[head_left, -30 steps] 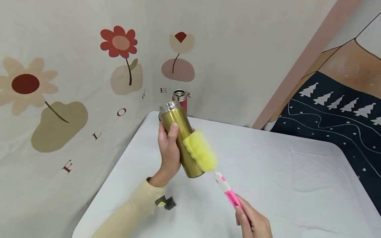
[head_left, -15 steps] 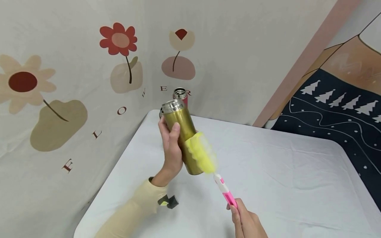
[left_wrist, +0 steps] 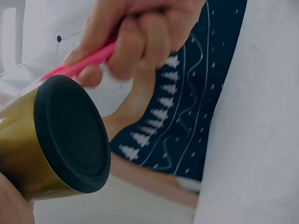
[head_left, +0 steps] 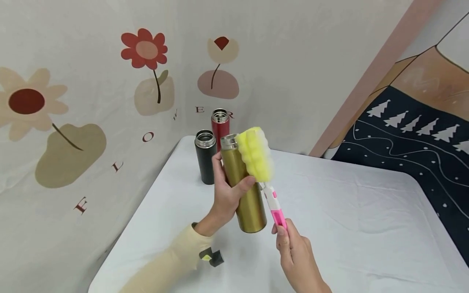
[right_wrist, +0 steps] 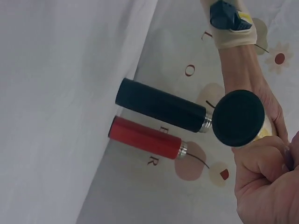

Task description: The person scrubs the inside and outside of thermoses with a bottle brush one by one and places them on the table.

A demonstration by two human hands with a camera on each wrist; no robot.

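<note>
Flower-print wall point(head_left: 91, 81), white table point(head_left: 366, 211)

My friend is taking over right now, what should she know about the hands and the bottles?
Left hand grips the gold bottle, held up off the white table, open end on top.
Right hand holds the pink handle of the brush; its yellow sponge lies against the bottle's outside, near the open mouth.
Black bottle and red bottle stand open at the table's far corner.
Done: sponge is up by the rim. Left, probably: the gold bottle's inside, then maybe the other two.
</note>
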